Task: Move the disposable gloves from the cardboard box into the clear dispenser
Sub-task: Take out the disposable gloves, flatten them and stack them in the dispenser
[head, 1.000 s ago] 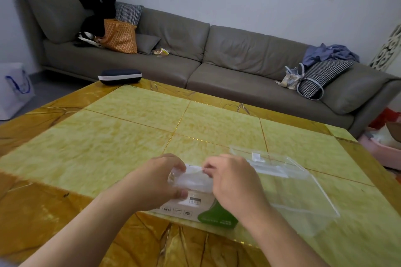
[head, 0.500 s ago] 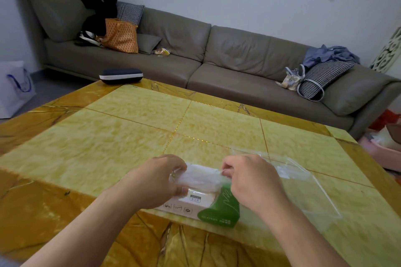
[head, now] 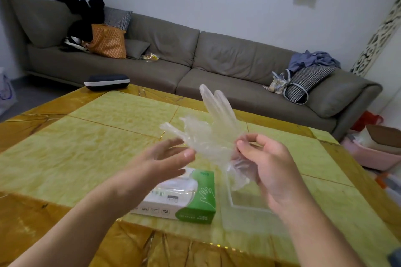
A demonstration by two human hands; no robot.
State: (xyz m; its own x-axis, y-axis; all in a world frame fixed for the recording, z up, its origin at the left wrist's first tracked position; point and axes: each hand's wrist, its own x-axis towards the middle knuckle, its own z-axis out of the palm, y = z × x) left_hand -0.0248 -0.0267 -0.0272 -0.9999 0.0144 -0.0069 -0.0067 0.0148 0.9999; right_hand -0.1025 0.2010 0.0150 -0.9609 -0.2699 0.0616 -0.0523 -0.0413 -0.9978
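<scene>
A white and green cardboard glove box (head: 184, 201) lies on the yellow table (head: 97, 136) near its front edge, with clear gloves showing in its top opening. The clear dispenser (head: 245, 208) lies flat just right of the box, partly hidden by my right arm. My right hand (head: 267, 165) grips the cuff end of a bunch of clear disposable gloves (head: 208, 132) held up above the box, their fingers pointing up and away. My left hand (head: 160, 162) is spread with relaxed fingers just left of the gloves, its fingertips at their lower edge.
A dark zip case (head: 106, 82) sits at the table's far left corner. A grey sofa (head: 195, 60) with bags and cushions runs behind the table. A pink tub (head: 373, 156) and boxes stand on the floor at the right.
Both hands were down at the box's opening, pulling at the gloves. Now my right hand has lifted a bunch of gloves clear of the box, and my left hand has let go and spread.
</scene>
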